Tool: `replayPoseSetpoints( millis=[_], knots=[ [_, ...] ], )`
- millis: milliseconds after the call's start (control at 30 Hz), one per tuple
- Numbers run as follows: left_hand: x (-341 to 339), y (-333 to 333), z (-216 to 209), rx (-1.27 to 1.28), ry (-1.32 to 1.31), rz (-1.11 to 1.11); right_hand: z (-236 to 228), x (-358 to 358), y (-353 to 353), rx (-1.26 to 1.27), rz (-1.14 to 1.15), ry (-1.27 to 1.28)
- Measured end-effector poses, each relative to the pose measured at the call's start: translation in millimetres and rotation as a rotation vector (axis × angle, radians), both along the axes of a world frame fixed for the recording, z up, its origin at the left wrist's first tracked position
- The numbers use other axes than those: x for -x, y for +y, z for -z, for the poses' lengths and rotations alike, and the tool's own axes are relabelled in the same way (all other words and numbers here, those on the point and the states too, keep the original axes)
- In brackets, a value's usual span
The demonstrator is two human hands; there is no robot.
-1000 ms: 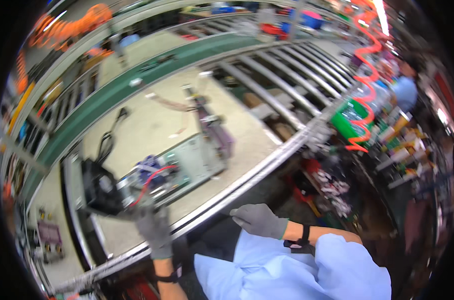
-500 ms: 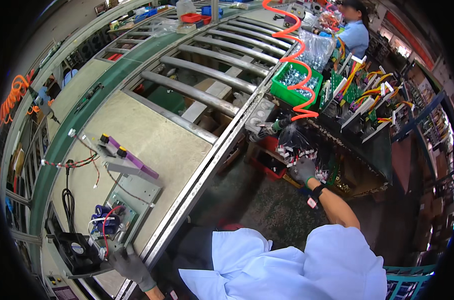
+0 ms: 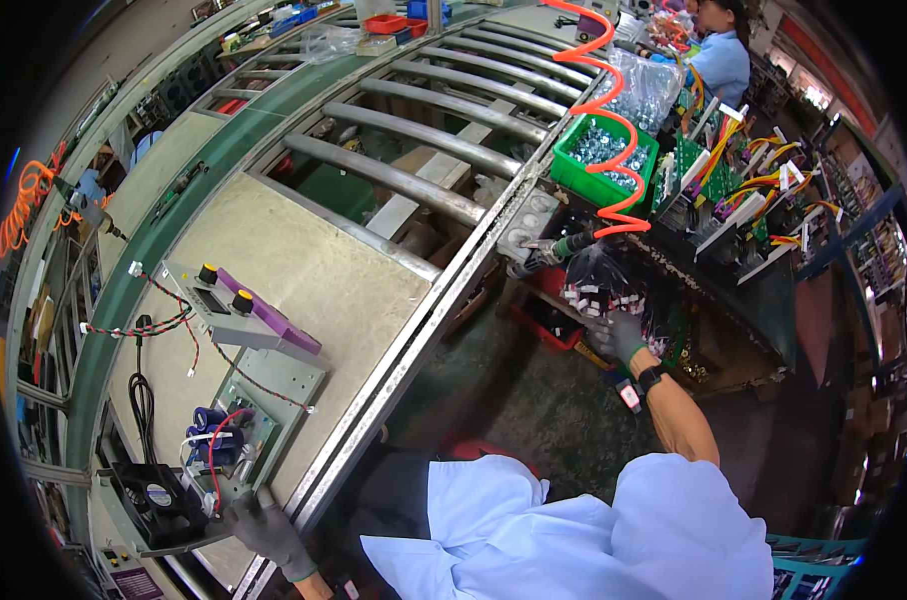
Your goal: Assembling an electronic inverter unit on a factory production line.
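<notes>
Gloves on the left hand point(image 3: 266, 530) and right hand point(image 3: 619, 335): both grey. Wristband point(image 3: 651, 377): black. Shirt point(image 3: 594, 520): plain light blue. Fan point(image 3: 164, 505): black, label at its centre blue and white. Capacitors point(image 3: 219, 440): dark blue. Control panel point(image 3: 206, 303): grey, with purple strip point(image 3: 279, 322); knobs point(image 3: 243, 301) black and yellow. Twisted wires point(image 3: 139, 329): red and black, striped spiral pattern, white plugs. Connectors point(image 3: 599, 298): white with red. Bench top point(image 3: 319, 245): cream. Conveyor belt point(image 3: 236, 136): green. Bin point(image 3: 599, 187): bright green; metal pieces point(image 3: 599, 147) inside, silver. Coiled hose point(image 3: 624, 227): orange-red.
</notes>
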State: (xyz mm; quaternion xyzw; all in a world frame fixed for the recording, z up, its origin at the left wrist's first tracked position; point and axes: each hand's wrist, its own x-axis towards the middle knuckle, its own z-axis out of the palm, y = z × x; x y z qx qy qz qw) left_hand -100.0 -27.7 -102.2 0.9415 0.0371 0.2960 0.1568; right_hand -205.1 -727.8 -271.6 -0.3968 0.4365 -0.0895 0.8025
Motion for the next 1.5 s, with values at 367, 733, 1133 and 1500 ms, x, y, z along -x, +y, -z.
replayPoseSetpoints(
  millis=[367, 733, 1133, 1500],
  knots=[
    [5.5, 0.7, -7.6, 0.102, 0.046, 0.022, -67.4, 3.1, 34.4, 0.896, 0.092, 0.287],
    [5.8, 0.0, -7.0, 0.106, 0.031, 0.038, -179.6, -18.1, 56.7, 1.56, 0.208, 0.244],
    [8.3, 7.0, -13.5, -0.036, -0.131, 0.109, -328.8, -104.9, 196.2, 0.904, -0.105, -0.532],
    [10.3, 11.3, -23.8, 0.126, -0.083, 0.102, -501.6, -264.8, 442.6, 2.353, -0.607, -1.425]
  ],
)
